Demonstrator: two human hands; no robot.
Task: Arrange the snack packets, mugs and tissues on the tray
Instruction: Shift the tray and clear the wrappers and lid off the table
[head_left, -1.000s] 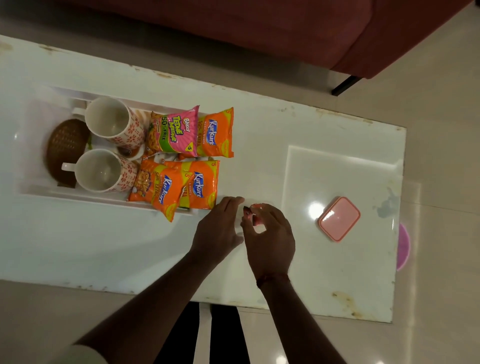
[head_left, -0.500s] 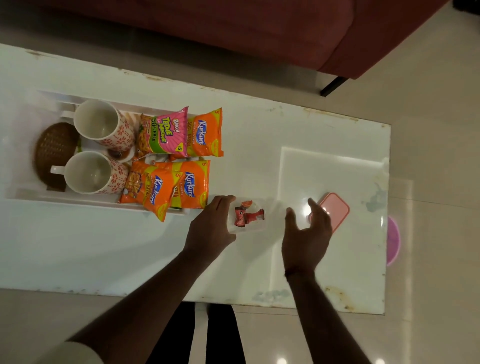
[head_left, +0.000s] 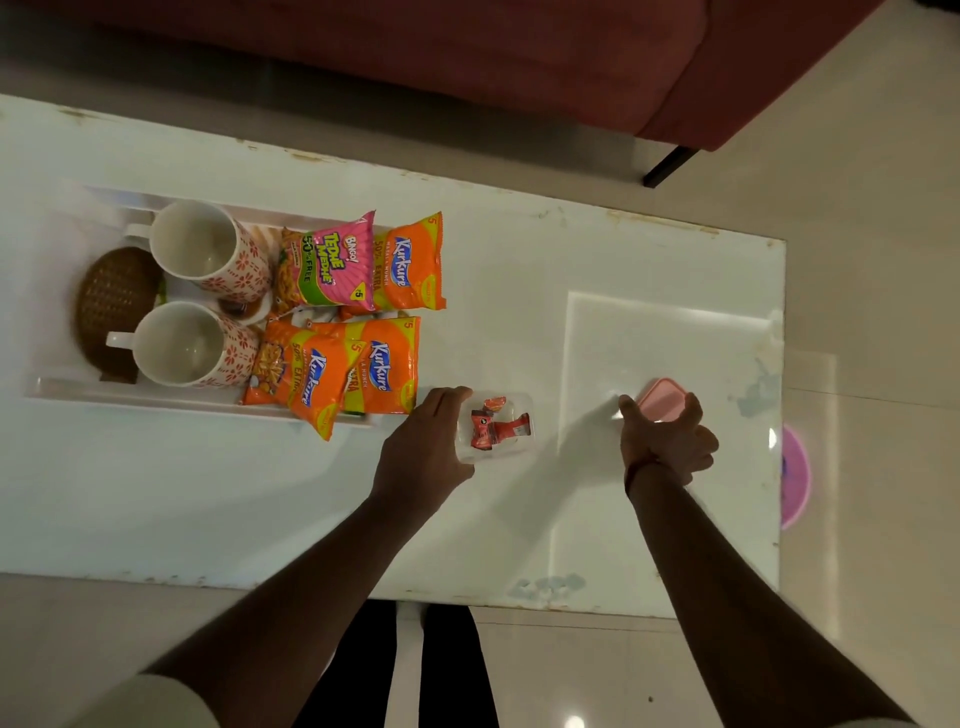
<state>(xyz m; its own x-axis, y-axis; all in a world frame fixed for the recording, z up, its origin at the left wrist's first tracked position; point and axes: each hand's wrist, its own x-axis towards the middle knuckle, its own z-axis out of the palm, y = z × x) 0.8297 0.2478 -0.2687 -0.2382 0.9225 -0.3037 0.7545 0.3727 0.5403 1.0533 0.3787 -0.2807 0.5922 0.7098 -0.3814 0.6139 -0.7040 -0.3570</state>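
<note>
Steadying a small clear box (head_left: 496, 427) with the left hand (head_left: 426, 447), reaching for its pink lid (head_left: 661, 406) with the right hand (head_left: 665, 441).

Left fingers grasping the box's edge, presumably to pin it; right fingers spread, unclosed over the lid, farther right than half a second earlier. On the tray (head_left: 156, 397): snack packets (head_left: 358, 312) and mugs (head_left: 197, 301); no tissues visible.

You've got a pink packet (head_left: 332, 262) reading "BINGO! TEDHE MEDHE", "50% FREE" and "5". Right beside it, your orange packet (head_left: 410, 262) says "Kurkure", "50% EXTRA", "5". Below, two more orange packets (head_left: 387, 366) (head_left: 306, 379) show "Kurkure", one with "50% EXTRA". The small red wrappers' (head_left: 496, 428) print is too tiny to read.
</note>
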